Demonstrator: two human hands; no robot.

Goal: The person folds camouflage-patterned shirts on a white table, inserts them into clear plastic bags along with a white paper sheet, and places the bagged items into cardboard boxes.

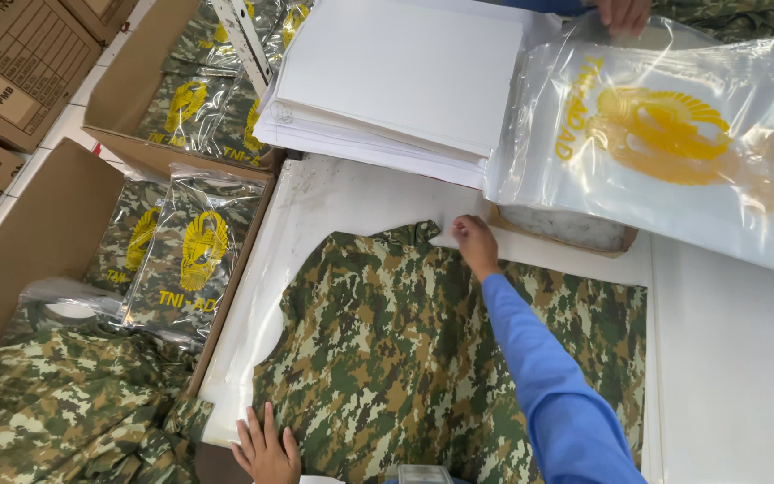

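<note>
The work surface is a white table (727, 376), and under both hands lies a camouflage shirt (387, 358), spread flat. The left hand (266, 448) is open and presses on the lower edge of the shirt. The right hand (475, 240) pinches a white sheet (447, 238) at the collar. Beyond the right hand is a stack of white sheets (396, 81), with clear printed bags (674, 143) beside it, where another person's hand (624, 13) rests. Left of the left hand, cardboard boxes (47, 224) hold packed shirts (192, 255).
</note>
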